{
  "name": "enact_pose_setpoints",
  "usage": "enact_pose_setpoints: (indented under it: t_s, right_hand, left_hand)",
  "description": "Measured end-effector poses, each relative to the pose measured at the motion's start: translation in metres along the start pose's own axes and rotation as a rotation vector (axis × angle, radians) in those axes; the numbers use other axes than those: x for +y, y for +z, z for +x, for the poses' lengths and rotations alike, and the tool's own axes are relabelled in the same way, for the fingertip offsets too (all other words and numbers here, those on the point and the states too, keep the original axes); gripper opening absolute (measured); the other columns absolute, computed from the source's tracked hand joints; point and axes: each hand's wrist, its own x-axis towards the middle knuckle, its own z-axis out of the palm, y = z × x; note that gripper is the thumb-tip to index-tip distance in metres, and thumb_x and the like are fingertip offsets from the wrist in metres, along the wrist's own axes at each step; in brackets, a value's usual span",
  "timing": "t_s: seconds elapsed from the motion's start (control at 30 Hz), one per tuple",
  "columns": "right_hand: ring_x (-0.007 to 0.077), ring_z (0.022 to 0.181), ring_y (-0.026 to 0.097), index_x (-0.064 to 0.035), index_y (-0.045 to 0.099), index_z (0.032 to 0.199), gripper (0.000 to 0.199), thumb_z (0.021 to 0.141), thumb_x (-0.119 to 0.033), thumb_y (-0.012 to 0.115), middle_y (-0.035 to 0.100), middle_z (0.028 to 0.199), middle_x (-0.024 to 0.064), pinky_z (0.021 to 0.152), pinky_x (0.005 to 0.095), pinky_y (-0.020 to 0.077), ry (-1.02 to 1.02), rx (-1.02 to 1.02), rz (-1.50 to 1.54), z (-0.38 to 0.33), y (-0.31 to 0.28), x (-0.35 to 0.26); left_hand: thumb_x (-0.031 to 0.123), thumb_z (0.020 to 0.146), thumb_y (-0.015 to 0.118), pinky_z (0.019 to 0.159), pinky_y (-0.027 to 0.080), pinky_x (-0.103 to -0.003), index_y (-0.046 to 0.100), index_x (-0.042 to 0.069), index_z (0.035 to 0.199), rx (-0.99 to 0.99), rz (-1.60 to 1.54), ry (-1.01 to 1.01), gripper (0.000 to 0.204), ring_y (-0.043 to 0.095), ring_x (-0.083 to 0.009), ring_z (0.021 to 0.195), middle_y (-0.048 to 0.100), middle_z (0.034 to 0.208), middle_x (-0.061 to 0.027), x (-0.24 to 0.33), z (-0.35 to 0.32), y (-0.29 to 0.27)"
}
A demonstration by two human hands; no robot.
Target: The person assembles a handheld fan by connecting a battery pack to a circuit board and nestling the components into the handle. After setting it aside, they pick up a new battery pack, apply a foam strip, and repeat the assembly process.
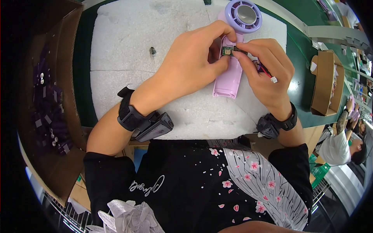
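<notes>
A handheld fan with a lilac round head (243, 16) and an opened pink handle (228, 79) lies on a white foam sheet (128, 35). My left hand (188, 58) is closed on the handle's upper part, thumb and forefinger at its edge. A small green circuit board (227, 50) shows in the handle between my hands. My right hand (270, 64) pinches the dark right end of this board, thumb and forefinger together. Beneath its other fingers hang red and black wires ending in a white connector (274, 79). The fingers partly hide the board and the wires' far ends.
A deep cardboard box (72, 77) with several purple parts stands at the left. Another open cardboard box (326, 83) is on the green table (297, 83) at the right, near a metal rail (334, 34). Farther right, a person in white (336, 145) sits working.
</notes>
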Motion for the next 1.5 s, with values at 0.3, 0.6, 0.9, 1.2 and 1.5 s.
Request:
enact_pose_setpoints:
  t_s: [0.3,0.6,0.9,1.2,1.5]
  right_hand:
    - [0.0178,0.069,0.061,-0.0003,0.069,0.086,0.022,0.067,0.009,0.074,0.065,0.082,0.0092,0.057,0.0253,0.0464,0.005,-0.002,-0.003,-0.001,-0.001,0.002]
    - [0.0166,0.068,0.061,0.0001,0.069,0.086,0.021,0.068,0.008,0.074,0.065,0.082,0.0091,0.056,0.0247,0.0463,0.042,-0.009,0.01,-0.001,-0.001,0.0]
    - [0.0167,0.066,0.058,-0.0014,0.07,0.087,0.02,0.069,0.006,0.074,0.063,0.08,0.0074,0.055,0.0259,0.0451,0.025,-0.009,-0.008,-0.004,0.001,0.001]
    - [0.0119,0.063,0.054,-0.0021,0.068,0.085,0.016,0.071,0.0,0.076,0.062,0.076,0.0044,0.053,0.023,0.0412,0.148,0.006,0.012,-0.001,0.0,-0.002]
    - [0.0097,0.062,0.052,-0.0026,0.06,0.078,0.016,0.075,-0.008,0.074,0.06,0.073,0.0041,0.057,0.0233,0.0428,0.598,-0.257,0.216,0.003,-0.01,0.0]
  left_hand:
    - [0.001,0.079,0.063,0.062,0.047,-0.022,0.053,0.005,0.107,-0.034,-0.023,-0.029,0.03,0.057,-0.0086,0.069,0.06,0.085,-0.0023,0.001,0.0,-0.001]
    - [0.0,0.079,0.062,0.063,0.047,-0.023,0.053,0.004,0.107,-0.047,-0.052,-0.065,0.03,0.057,-0.0087,0.071,0.06,0.086,-0.0031,0.003,0.0,-0.001]
    - [-0.001,0.079,0.061,0.066,0.048,-0.023,0.054,0.004,0.107,-0.044,-0.056,-0.039,0.029,0.057,-0.0093,0.071,0.06,0.086,-0.0035,0.002,-0.001,-0.001]
    - [0.003,0.083,0.058,0.062,0.049,-0.029,0.061,0.007,0.105,0.049,-0.148,0.029,0.023,0.062,-0.0201,0.068,0.064,0.079,-0.0093,-0.001,0.003,0.006]
    - [0.002,0.081,0.058,0.066,0.049,-0.026,0.069,0.005,0.106,-0.024,0.187,0.19,0.028,0.063,-0.0172,0.073,0.067,0.093,-0.0107,0.0,0.008,-0.003]
